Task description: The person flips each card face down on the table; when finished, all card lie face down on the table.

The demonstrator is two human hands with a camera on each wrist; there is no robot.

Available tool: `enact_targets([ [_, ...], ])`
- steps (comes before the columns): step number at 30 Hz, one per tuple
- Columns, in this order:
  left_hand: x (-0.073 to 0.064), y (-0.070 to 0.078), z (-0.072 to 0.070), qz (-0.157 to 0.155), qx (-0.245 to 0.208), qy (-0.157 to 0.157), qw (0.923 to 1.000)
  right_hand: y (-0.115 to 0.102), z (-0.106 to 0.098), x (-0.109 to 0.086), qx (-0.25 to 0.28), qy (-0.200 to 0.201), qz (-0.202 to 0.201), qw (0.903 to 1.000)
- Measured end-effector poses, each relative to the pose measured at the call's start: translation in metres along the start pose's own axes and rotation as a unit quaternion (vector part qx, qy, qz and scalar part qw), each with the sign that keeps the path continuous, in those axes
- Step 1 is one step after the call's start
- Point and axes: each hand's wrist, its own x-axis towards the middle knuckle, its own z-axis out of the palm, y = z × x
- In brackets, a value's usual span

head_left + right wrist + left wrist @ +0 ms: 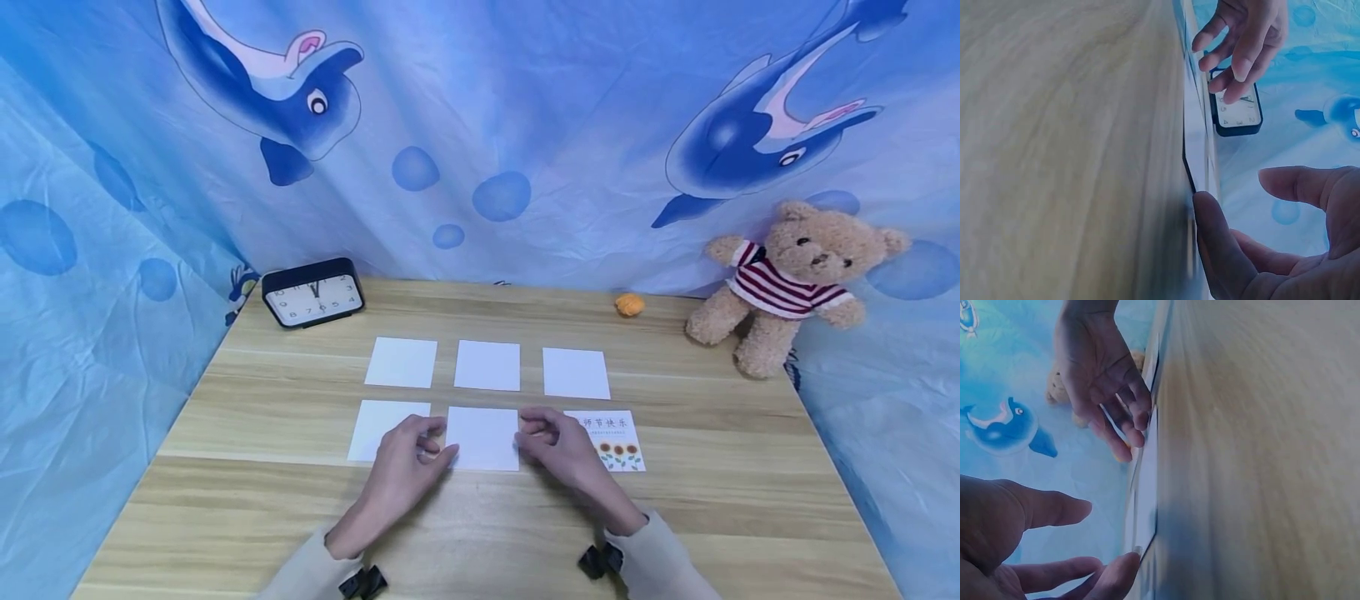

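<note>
A blank white card (482,439) lies flat in the middle of the front row, between my two hands. My left hand (408,458) is at its left edge and partly covers another blank card (369,433). At the opposite edge is my right hand (557,446), overlapping a card printed with sunflowers and Chinese characters (626,442). In the left wrist view, a fingertip of the left hand (1041,544) meets the card edge, thumb apart. The right wrist view shows the right hand (1272,244) likewise, one fingertip at the card's edge and the thumb held away.
Behind lie three more blank cards, left (401,362), middle (487,365) and right (576,373). A black-framed clock (315,296) stands back left. Toward the back right are a small orange object (629,304) and a teddy bear (787,283). Blue dolphin-printed cloth (562,125) surrounds the wooden table (712,500).
</note>
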Motion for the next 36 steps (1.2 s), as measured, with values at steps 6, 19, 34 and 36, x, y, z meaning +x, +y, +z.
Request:
enact_targets([
  [6,0.001,0.007,0.004,0.021,-0.026,-0.015,0.9993,0.0,-0.012,-0.006,0.005,0.015,0.007,0.9999],
  [19,0.003,0.018,0.03,0.097,-0.07,-0.109,0.9868,0.018,-0.046,-0.02,-0.007,0.031,-0.009,0.9995],
  [34,0.012,0.04,0.079,0.083,-0.106,-0.225,0.9649,0.041,-0.077,-0.038,-0.034,0.063,0.024,0.9971],
  [36,0.015,0.043,0.084,0.073,-0.115,-0.231,0.9633,0.043,-0.081,-0.04,-0.04,0.068,0.026,0.9965],
])
